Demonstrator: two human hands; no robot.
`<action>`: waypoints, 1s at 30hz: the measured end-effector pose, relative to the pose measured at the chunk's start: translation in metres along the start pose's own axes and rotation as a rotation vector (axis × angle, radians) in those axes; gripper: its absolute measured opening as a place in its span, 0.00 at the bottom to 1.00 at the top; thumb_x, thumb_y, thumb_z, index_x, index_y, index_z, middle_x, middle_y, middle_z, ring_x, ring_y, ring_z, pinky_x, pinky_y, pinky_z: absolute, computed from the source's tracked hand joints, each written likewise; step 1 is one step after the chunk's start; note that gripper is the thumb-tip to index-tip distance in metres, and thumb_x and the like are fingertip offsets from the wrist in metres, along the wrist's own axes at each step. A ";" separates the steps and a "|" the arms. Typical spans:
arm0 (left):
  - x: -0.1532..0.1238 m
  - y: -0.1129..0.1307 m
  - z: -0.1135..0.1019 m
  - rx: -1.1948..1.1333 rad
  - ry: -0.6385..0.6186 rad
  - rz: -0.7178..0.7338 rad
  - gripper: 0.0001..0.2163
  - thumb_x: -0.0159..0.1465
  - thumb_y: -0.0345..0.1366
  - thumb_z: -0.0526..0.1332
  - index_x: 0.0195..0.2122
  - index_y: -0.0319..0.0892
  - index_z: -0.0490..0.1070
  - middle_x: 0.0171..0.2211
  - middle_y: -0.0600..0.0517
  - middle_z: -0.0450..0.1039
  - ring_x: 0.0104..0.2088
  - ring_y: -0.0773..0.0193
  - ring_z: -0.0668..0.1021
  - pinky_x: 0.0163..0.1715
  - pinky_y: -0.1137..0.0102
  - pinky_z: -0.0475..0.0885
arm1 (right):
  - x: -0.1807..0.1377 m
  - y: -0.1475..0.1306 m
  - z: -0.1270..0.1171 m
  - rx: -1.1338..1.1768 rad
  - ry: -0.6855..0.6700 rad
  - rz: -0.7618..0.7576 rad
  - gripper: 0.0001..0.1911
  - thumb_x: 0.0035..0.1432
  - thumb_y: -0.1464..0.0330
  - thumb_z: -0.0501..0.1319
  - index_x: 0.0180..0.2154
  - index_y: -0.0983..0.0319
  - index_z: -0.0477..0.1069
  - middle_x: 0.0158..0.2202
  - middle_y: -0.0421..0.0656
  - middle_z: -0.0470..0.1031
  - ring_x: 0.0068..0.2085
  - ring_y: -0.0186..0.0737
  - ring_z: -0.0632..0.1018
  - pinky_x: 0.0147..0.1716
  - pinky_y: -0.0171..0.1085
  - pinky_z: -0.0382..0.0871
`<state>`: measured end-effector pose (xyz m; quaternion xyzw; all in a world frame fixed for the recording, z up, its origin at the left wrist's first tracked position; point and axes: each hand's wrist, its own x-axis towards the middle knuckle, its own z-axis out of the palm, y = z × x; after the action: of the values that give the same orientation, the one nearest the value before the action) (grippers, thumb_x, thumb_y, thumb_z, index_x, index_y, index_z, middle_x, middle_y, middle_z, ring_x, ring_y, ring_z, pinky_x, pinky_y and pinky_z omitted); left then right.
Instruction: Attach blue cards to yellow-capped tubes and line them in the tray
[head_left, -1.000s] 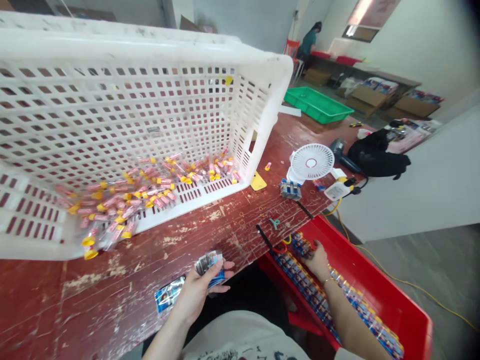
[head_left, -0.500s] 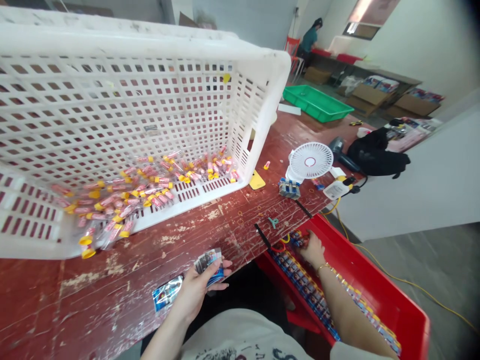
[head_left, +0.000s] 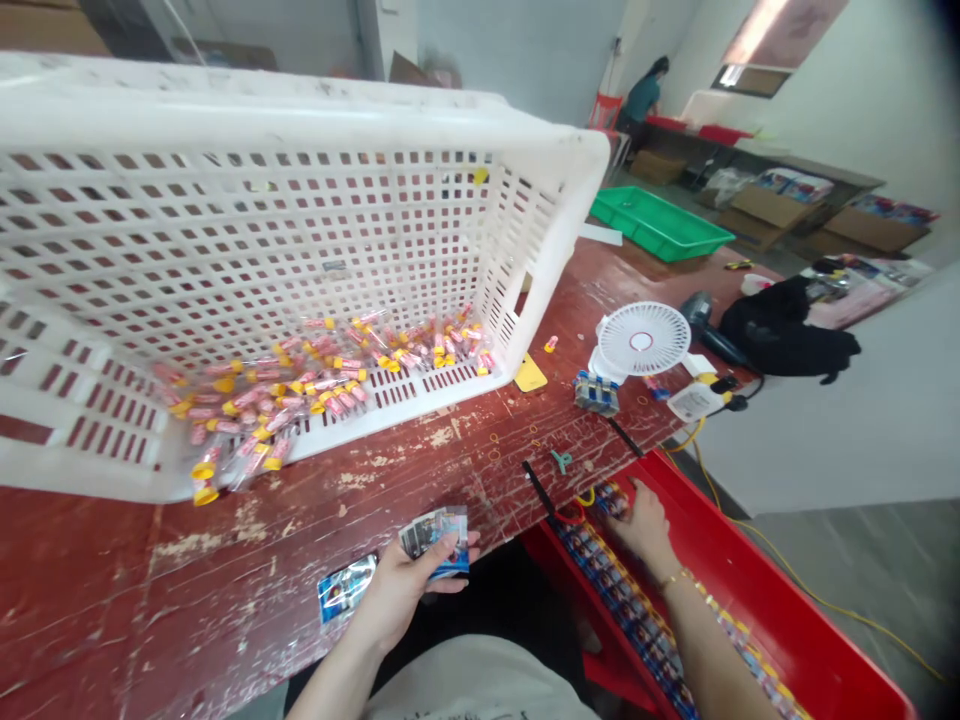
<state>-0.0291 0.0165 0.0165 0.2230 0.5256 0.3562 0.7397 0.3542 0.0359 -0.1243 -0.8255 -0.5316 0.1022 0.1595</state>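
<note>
My left hand (head_left: 409, 590) is closed around a small stack of printed card packets (head_left: 439, 528) at the near edge of the worn red table (head_left: 247, 570). One more foil packet (head_left: 345, 588) lies flat on the table just left of that hand. My right hand (head_left: 643, 522) reaches down into a red bin (head_left: 757, 600) to my right, fingers curled over the far end of a row of blue packets (head_left: 630, 610). Whether it grips one I cannot see.
A big white slotted crate (head_left: 300, 240) lies tipped on the table, with several pink and yellow wrapped items (head_left: 315, 385) spilling from it. A small white fan (head_left: 643, 342), a black bag (head_left: 787, 328), a yellow cable and a green tray (head_left: 660, 222) sit beyond. A person stands far back.
My right hand has shifted up the row toward the bin's far end. My left hand keeps its stack. The view has swung slightly left and up.
</note>
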 end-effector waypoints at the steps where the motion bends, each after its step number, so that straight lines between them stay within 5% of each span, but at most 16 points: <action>1: 0.001 0.000 0.000 -0.009 0.019 0.006 0.21 0.48 0.44 0.71 0.41 0.38 0.76 0.39 0.40 0.79 0.38 0.51 0.81 0.30 0.66 0.78 | 0.001 -0.019 -0.007 0.050 0.046 -0.080 0.29 0.46 0.61 0.63 0.50 0.62 0.62 0.47 0.55 0.68 0.49 0.57 0.70 0.45 0.52 0.65; 4: 0.002 0.001 0.001 -0.035 0.052 0.025 0.22 0.45 0.43 0.73 0.40 0.37 0.77 0.35 0.42 0.80 0.35 0.55 0.81 0.28 0.70 0.77 | 0.012 -0.096 -0.025 0.254 0.168 -0.412 0.12 0.55 0.63 0.57 0.40 0.60 0.66 0.39 0.48 0.70 0.44 0.48 0.72 0.47 0.47 0.66; 7: 0.000 0.005 -0.002 -0.055 0.061 0.034 0.21 0.46 0.42 0.74 0.39 0.37 0.77 0.35 0.43 0.80 0.33 0.57 0.81 0.27 0.71 0.77 | 0.038 -0.181 -0.026 0.324 0.157 -0.573 0.06 0.58 0.66 0.54 0.37 0.60 0.66 0.37 0.46 0.71 0.41 0.45 0.72 0.45 0.44 0.66; 11: -0.008 0.010 -0.010 -0.102 0.086 0.039 0.18 0.50 0.43 0.71 0.38 0.37 0.77 0.38 0.41 0.80 0.35 0.56 0.81 0.28 0.69 0.77 | 0.085 -0.270 0.002 0.323 0.048 -0.618 0.10 0.56 0.71 0.54 0.41 0.64 0.66 0.40 0.50 0.70 0.45 0.47 0.70 0.48 0.44 0.64; 14: -0.014 0.010 -0.014 -0.150 0.072 0.082 0.17 0.54 0.43 0.68 0.40 0.37 0.76 0.42 0.40 0.78 0.39 0.54 0.80 0.30 0.68 0.78 | 0.105 -0.308 0.026 0.333 0.029 -0.591 0.17 0.52 0.74 0.56 0.46 0.71 0.65 0.45 0.57 0.66 0.49 0.54 0.67 0.51 0.51 0.60; 18: -0.017 0.009 -0.019 -0.165 0.067 0.130 0.18 0.53 0.44 0.69 0.40 0.35 0.76 0.43 0.38 0.78 0.41 0.53 0.80 0.30 0.69 0.77 | 0.107 -0.318 0.036 0.439 0.029 -0.522 0.19 0.50 0.76 0.55 0.46 0.72 0.65 0.46 0.59 0.65 0.50 0.57 0.66 0.51 0.55 0.57; 22: -0.014 0.007 -0.024 -0.166 0.087 0.128 0.19 0.50 0.43 0.71 0.37 0.34 0.76 0.40 0.39 0.78 0.39 0.54 0.80 0.30 0.69 0.77 | 0.091 -0.290 0.025 0.640 0.008 -0.452 0.15 0.54 0.69 0.55 0.44 0.67 0.67 0.40 0.52 0.69 0.43 0.48 0.71 0.44 0.49 0.67; 26: -0.007 0.005 -0.025 -0.165 0.110 0.116 0.18 0.47 0.43 0.72 0.35 0.36 0.75 0.32 0.45 0.79 0.32 0.58 0.80 0.28 0.67 0.77 | 0.052 -0.262 -0.001 0.840 -0.090 -0.408 0.15 0.57 0.62 0.55 0.43 0.63 0.68 0.32 0.44 0.72 0.32 0.38 0.74 0.30 0.38 0.71; 30: -0.003 0.004 -0.023 -0.111 0.112 0.164 0.19 0.45 0.41 0.74 0.36 0.37 0.75 0.26 0.51 0.76 0.27 0.63 0.79 0.27 0.69 0.77 | 0.005 -0.263 -0.047 1.073 -0.322 -0.540 0.12 0.55 0.63 0.62 0.41 0.58 0.66 0.36 0.42 0.74 0.35 0.36 0.76 0.32 0.36 0.71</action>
<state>-0.0525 0.0159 0.0128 0.2039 0.5254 0.4560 0.6888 0.1494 0.1345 0.0170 -0.4411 -0.6134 0.4344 0.4904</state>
